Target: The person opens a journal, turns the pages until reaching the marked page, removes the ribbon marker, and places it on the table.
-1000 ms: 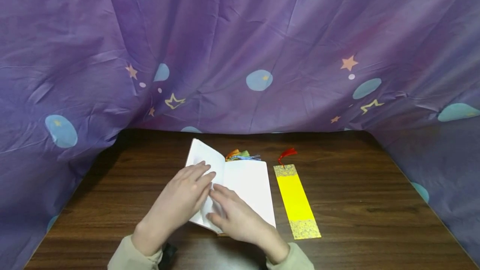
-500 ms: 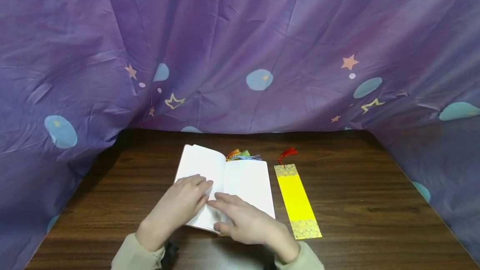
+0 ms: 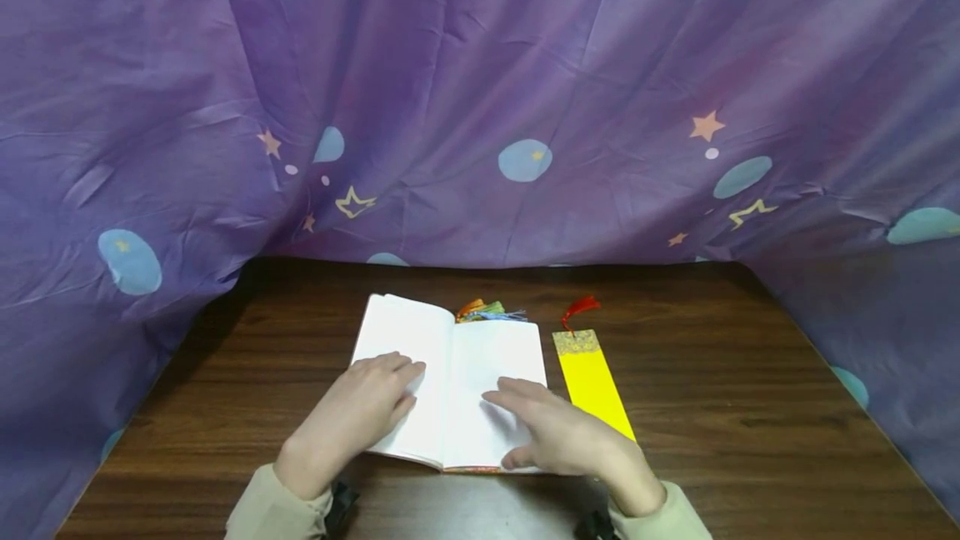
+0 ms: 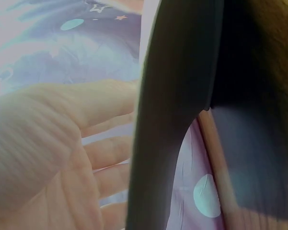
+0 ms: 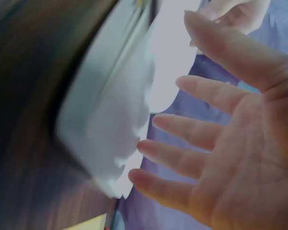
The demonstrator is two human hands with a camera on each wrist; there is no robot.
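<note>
The open book (image 3: pixel 453 386) lies beneath the left hand (image 3: pixel 362 402) and right hand (image 3: pixel 561 430), both loosely extended, the right perhaps touching.

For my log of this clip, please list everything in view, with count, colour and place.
Curtain: one, purple with stars and ovals, behind the table
Table: one, dark brown wood, under the book
Book: one, white pages, open on the table
Tassels: count unclear; orange, green, blue; at the book's far edge
Bookmark: one, yellow with red tassel, right of the book
Dark objects: two, black, beside the cuffs
Sleeves: two, pale, near edge
Left grip: one, bare hand, on the left page
Right grip: one, bare hand, at the right page
</note>
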